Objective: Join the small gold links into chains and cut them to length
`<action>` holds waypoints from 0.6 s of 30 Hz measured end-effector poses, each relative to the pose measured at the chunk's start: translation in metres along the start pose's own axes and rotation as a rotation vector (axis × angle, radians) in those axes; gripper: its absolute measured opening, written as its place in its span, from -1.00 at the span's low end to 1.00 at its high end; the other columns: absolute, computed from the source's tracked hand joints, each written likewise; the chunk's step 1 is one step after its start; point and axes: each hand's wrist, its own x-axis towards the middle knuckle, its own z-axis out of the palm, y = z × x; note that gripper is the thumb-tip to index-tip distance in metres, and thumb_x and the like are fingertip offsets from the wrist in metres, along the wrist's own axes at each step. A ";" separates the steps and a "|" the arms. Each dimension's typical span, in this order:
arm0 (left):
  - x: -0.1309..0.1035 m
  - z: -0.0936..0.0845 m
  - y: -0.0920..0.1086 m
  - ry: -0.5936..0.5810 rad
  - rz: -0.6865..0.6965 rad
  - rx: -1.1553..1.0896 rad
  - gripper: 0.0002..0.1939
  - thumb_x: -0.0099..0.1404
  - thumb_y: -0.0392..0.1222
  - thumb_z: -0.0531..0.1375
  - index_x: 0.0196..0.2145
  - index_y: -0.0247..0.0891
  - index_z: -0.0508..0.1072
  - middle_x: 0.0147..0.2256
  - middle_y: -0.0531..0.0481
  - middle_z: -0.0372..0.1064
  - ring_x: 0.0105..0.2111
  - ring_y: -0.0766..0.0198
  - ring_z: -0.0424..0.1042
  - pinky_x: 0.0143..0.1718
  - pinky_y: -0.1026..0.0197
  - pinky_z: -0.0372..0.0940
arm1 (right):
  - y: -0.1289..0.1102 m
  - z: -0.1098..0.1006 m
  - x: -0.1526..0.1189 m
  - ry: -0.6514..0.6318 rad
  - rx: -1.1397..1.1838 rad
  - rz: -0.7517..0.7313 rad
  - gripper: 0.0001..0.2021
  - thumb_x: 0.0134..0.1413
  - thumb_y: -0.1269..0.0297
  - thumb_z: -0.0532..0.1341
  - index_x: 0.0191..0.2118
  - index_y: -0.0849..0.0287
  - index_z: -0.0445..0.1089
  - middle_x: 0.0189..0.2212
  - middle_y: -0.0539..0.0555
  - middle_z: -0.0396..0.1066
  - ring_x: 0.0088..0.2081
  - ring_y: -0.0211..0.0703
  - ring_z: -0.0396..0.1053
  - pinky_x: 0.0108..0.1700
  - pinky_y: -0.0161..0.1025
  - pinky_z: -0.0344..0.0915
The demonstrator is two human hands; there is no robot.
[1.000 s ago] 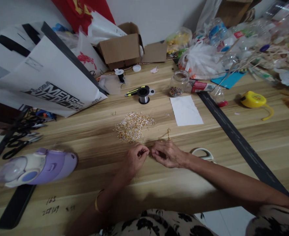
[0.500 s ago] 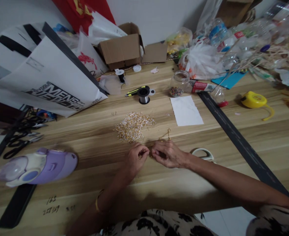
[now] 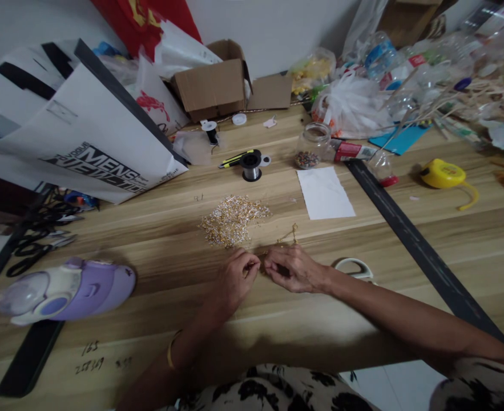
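Just below a loose pile of gold and silver beads (image 3: 232, 220), my left hand (image 3: 237, 274) is closed, thumb and index finger pinched together; what lies between the tips is too small to name. Close to its right, my right hand (image 3: 292, 268) is also closed in a pinch, and its fingertips hide whatever they hold. A thin gold chain (image 3: 293, 231) lies on the wooden table (image 3: 157, 228) just above my right hand. White-handled scissors (image 3: 357, 265), partly covered by my right forearm, rest beside it.
Behind the beads are a wire spool (image 3: 250, 168), a jar of dark beads (image 3: 311, 149) and white paper (image 3: 326, 193). A purple and white device (image 3: 80, 290) and several scissors (image 3: 37, 249) lie left. A dark strip (image 3: 423, 245) and yellow tape measure (image 3: 443, 173) are right.
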 end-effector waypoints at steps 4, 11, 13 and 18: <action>-0.001 0.002 -0.002 0.017 0.011 0.003 -0.90 0.21 -0.36 0.13 -0.45 -0.26 0.39 -0.45 0.04 0.32 -0.42 0.34 0.31 -0.35 0.32 0.20 | -0.001 0.000 0.001 -0.008 0.008 -0.013 -0.93 0.08 0.46 0.07 -0.38 0.19 0.25 -0.54 -0.01 0.26 -0.49 -0.27 0.18 -0.41 -0.35 0.12; -0.002 0.001 -0.002 0.018 0.033 0.013 -0.89 0.22 -0.36 0.13 -0.44 -0.25 0.39 -0.44 0.04 0.33 -0.41 0.33 0.32 -0.34 0.31 0.22 | -0.001 0.000 0.001 0.010 0.027 -0.009 -0.93 0.07 0.48 0.08 -0.38 0.20 0.25 -0.55 -0.02 0.23 -0.50 -0.28 0.16 -0.42 -0.35 0.11; -0.001 0.000 -0.001 0.013 0.033 0.020 -0.89 0.22 -0.37 0.12 -0.44 -0.25 0.38 -0.44 0.04 0.33 -0.40 0.33 0.32 -0.33 0.31 0.21 | -0.001 0.000 0.001 0.011 0.029 -0.005 -0.93 0.07 0.48 0.08 -0.38 0.20 0.24 -0.55 -0.03 0.23 -0.50 -0.28 0.16 -0.42 -0.34 0.11; -0.001 0.000 0.000 0.019 0.032 0.024 -0.88 0.22 -0.38 0.12 -0.45 -0.26 0.39 -0.44 0.04 0.32 -0.41 0.33 0.32 -0.34 0.32 0.21 | 0.000 0.001 0.000 0.007 0.029 0.004 -0.93 0.07 0.48 0.08 -0.38 0.20 0.24 -0.54 -0.03 0.23 -0.50 -0.28 0.16 -0.41 -0.34 0.11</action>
